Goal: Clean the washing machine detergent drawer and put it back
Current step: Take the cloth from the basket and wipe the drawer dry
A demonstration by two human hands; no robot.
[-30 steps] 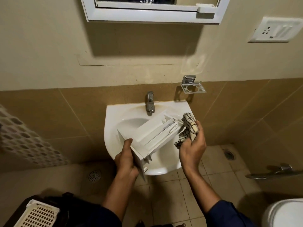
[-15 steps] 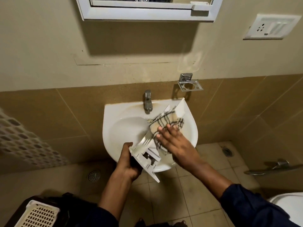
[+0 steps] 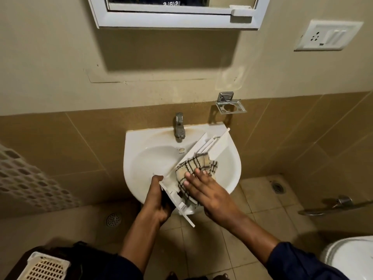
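Two jobs: left hand [image 3: 159, 201] grips the long white plastic drawer [image 3: 219, 145] by its near end, flat right hand [image 3: 211, 191] presses checked cloth [image 3: 196, 163] farther along.

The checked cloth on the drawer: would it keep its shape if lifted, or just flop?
Probably floppy: the cloth lies bunched in folds over the drawer. It looks thin, so it is likely light. It may slide on the smooth plastic unless pressed, as the right hand does with flat fingers.
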